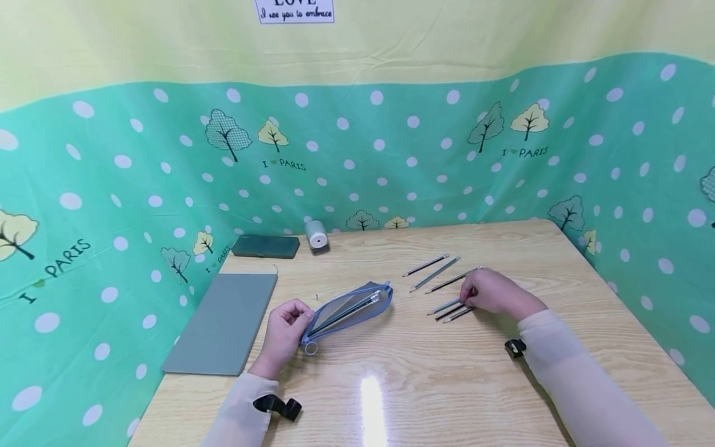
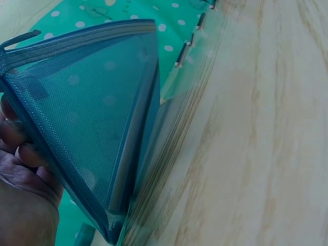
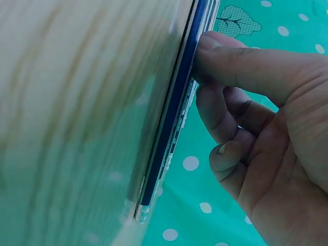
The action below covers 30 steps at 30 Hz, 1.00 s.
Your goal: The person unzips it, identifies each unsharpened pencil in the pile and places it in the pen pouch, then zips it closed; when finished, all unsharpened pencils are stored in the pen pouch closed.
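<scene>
A blue mesh zip pouch (image 1: 357,319) is held in my left hand (image 1: 283,332), fingers and thumb gripping its near left end by the ring pull. Its mouth gapes, and several pencils (image 1: 373,300) lie inside with their eraser ends toward the far right corner. In the left wrist view, the fingers curl at the edge of the pouch (image 2: 87,102). My right hand (image 1: 494,292) is down at a small group of pencils (image 1: 445,308) on the table. Its thumb and forefinger pinch a dark blue pencil (image 3: 177,105) in the right wrist view.
Three more pencils (image 1: 434,274) lie apart, just beyond the right hand. A grey board (image 1: 223,323) rests along the table's left side. Behind it are a dark green case (image 1: 266,246) and a small cylindrical object (image 1: 317,236). Polka-dot cloth (image 1: 380,180) surrounds the wooden table.
</scene>
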Tool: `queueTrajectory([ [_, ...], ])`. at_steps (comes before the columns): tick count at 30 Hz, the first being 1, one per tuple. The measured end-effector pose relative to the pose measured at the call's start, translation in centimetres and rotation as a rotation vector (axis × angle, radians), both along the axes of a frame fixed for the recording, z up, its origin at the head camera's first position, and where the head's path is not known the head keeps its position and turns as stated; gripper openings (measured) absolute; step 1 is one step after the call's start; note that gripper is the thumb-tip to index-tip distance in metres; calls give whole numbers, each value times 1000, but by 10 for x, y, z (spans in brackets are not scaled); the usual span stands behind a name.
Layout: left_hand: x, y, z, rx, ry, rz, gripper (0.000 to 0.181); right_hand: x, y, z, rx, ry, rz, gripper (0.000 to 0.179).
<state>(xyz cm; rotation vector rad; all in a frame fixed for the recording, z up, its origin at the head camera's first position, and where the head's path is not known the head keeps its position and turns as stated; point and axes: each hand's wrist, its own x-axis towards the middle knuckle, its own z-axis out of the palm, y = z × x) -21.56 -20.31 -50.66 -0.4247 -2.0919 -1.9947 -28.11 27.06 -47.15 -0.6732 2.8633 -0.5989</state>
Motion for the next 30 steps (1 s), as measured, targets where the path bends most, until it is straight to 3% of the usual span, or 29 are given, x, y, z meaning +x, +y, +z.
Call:
queueTrajectory([
  [13,0,-1,0,-17,-11,3,11,-2,0,-6,2,-6,3,25],
  [30,1,0,1,-1,-11,3,9,4,-2,0,42,42,21,20],
])
